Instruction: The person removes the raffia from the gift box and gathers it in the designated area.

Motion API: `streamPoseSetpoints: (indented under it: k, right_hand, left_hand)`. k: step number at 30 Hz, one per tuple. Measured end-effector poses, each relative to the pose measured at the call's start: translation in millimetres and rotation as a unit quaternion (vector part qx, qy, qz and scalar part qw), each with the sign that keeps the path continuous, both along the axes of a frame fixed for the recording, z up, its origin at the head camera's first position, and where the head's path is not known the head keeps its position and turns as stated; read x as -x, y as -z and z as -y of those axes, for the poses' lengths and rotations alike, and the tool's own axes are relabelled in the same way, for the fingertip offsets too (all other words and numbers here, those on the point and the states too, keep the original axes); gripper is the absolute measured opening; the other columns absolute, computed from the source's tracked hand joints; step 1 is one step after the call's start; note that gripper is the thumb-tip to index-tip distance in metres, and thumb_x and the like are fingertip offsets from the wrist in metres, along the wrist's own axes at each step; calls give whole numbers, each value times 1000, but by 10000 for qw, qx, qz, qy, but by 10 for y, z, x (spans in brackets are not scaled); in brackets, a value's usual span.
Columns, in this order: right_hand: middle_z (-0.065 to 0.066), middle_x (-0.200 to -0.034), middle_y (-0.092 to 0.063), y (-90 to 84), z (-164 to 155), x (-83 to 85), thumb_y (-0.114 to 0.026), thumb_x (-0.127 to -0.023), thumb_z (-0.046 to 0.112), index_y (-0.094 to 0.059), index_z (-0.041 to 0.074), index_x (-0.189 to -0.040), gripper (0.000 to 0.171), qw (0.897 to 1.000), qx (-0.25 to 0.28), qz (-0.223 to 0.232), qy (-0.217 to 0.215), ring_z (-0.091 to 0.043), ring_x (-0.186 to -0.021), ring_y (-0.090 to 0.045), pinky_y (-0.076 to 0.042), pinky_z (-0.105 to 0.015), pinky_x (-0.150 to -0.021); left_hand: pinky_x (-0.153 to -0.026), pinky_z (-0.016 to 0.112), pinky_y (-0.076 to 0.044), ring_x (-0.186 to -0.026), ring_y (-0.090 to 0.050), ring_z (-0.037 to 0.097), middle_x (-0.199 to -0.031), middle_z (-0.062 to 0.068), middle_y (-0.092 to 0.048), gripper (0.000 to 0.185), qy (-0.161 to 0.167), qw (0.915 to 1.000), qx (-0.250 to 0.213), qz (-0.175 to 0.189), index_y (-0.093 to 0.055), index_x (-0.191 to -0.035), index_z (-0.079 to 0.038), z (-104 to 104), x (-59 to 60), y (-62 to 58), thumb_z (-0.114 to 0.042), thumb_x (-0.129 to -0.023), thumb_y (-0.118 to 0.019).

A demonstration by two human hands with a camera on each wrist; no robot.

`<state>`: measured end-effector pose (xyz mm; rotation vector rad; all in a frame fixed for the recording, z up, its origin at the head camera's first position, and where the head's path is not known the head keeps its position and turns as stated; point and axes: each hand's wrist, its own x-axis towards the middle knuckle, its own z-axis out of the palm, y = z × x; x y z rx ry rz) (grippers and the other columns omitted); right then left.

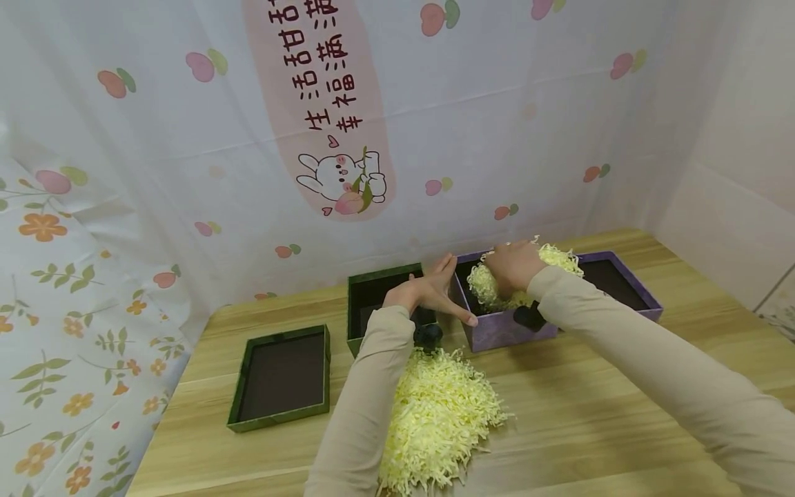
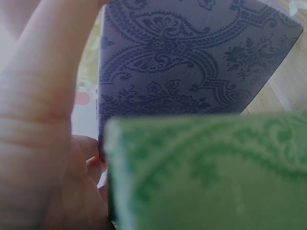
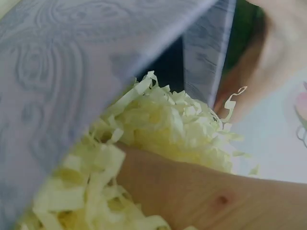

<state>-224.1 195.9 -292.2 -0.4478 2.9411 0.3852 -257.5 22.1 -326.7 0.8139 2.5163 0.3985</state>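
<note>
**Filling the purple box with paper shreds**

Wooden table [image 1: 596, 386] under everything, with a flowery cloth hung up behind it. Closest to us, under the left arm and behind its fingers, lies a loose heap of yellow paper shreds [image 1: 435, 414] on the table. Off to the left of that hand's fingers sits a flat green lid [image 1: 279, 376], open side up.

A bit farther, the left hand [image 1: 428, 293] has its fingers spread out and straight. They press flat on the near left corner of the purple box [image 1: 503, 331]. The left wrist view shows the thumb lying along that purple wall. Just behind these fingers stands the green box [image 1: 375, 297], touching or nearly touching the purple one.

The right hand [image 1: 512, 269] is down inside the purple box, on a clump of shreds [image 1: 484, 286]. The right wrist view shows paper all round that hand, but I cannot tell if its fingers are curled or flat.

I think the stuffing step is going on now: one handful is going in while the other hand keeps the box steady. Next, I guess, the shreds need patting down evenly, and more must come from the heap.
</note>
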Motion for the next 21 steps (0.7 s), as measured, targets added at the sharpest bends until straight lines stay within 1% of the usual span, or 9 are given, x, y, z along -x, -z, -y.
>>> streamPoseSetpoints:
  k: [3,6,9,13,17,19,21]
  right_hand:
    - [-20,-111,-57,-82,-53,-22,-75,-72,17,-63,4,-116,48,9998,172,67,14,-41,-92,-56,-48,-54,-73]
    - [-21,-114,-55,-161,-110,-55,-75,-69,16,-61,3,-120,54,9994,344,55,-80,-41,-96,-55,-47,-54,-76]
    - [-23,-121,-52,-247,-162,-101,-75,-67,16,-59,4,-124,61,9987,474,43,-184,-44,-100,-53,-46,-55,-79]
    - [-28,-130,-44,-377,-222,-190,-76,-67,17,-54,4,-130,68,9972,682,113,-294,-51,-106,-49,-45,-57,-79]
    - [-32,-134,-38,-468,-310,-303,-80,-67,21,-51,2,-132,75,9944,918,156,-503,-53,-113,-43,-42,-61,-82]
    - [-33,-134,-38,-480,-358,-366,-83,-65,24,-51,2,-132,77,9920,1085,6,-650,-53,-112,-44,-41,-63,-82]
    - [-32,-132,-41,-469,-400,-436,-85,-62,25,-52,2,-131,80,9885,1254,-272,-803,-51,-108,-48,-41,-64,-80]
  left_hand:
    - [-105,60,6,-139,13,12,-152,-10,21,123,-16,10000,2,10,15,-148,-24,3,-1,-2,-59,-70,-73]
    - [-105,60,6,-139,13,12,-152,-9,21,123,-39,10000,2,40,16,-148,-24,7,1,-1,-59,-70,-73]
    - [-105,60,6,-139,13,13,-152,-7,20,123,-20,10000,-12,62,16,-148,-23,6,7,6,-59,-70,-72]
    - [-105,59,7,-139,14,12,-152,-9,21,124,-34,9999,-13,116,17,-147,-24,-3,16,14,-59,-69,-73]
    - [-105,58,9,-138,13,11,-151,-11,23,124,-67,9998,-24,184,17,-147,-26,-4,26,24,-59,-69,-73]
    - [-105,58,10,-138,13,12,-151,-11,22,124,-63,9998,-42,183,17,-147,-26,0,30,28,-59,-69,-73]
    - [-104,59,10,-139,12,13,-151,-11,22,123,-73,9998,-48,165,17,-147,-27,4,35,37,-59,-69,-73]
